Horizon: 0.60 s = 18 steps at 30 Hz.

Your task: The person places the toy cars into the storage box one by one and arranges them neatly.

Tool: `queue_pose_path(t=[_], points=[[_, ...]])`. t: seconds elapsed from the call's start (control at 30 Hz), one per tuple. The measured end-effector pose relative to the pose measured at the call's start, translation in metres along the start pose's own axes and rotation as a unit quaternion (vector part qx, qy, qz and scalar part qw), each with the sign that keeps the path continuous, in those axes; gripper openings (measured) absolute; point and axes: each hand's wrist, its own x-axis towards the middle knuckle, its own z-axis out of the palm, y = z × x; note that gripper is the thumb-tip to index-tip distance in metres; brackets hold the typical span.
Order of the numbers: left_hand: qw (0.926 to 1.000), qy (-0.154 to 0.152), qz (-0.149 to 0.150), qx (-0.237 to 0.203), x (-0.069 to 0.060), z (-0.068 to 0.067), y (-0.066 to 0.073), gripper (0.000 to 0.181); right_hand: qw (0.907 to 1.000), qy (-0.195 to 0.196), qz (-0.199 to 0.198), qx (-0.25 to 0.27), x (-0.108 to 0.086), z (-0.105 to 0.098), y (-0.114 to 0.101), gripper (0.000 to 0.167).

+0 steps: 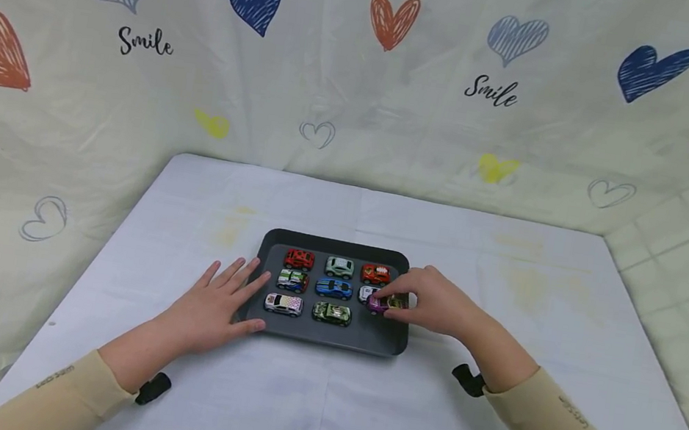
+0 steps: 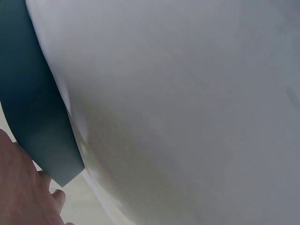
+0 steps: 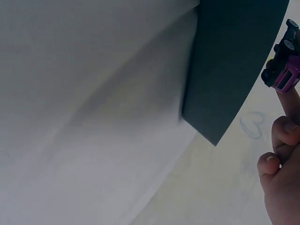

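My right hand (image 1: 436, 300) pinches a small purple toy car (image 1: 376, 304) above the right part of a dark grey tray (image 1: 378, 340). The same purple car (image 3: 287, 77) shows at the edge of the right wrist view, raised over the tray rim, its wheels visible. Partly behind it in the head view sits a white toy car (image 1: 365, 292). My left hand (image 1: 206, 309) lies with spread, straight fingers against the tray's left rim. Several cars stand in rows on the tray, among them a blue one (image 1: 333, 288), a camouflage one (image 1: 332, 313) and a white-and-pink one (image 1: 283, 304).
Two red cars (image 1: 299, 259) (image 1: 375, 274), a pale green car (image 1: 339, 268) and a multicoloured car (image 1: 292, 281) also stand on the tray. A white cloth (image 1: 323, 405) covers the table. Behind it hangs a curtain (image 1: 407, 105) printed with hearts.
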Motion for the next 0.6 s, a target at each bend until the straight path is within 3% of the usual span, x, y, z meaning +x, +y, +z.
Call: queue_pose_path(t=[0.2, 0.6], points=[[1.0, 0.003, -0.001, -0.008, 0.001, 0.0, 0.001, 0.085, 0.9991, -0.003, -0.018, -0.039, 0.004, 0.011, -0.003, 0.024], [1.0, 0.007, 0.002, -0.001, 0.002, 0.002, -0.001, 0.086, 0.9948, -0.012, -0.012, -0.1, 0.006, 0.034, -0.004, 0.026]])
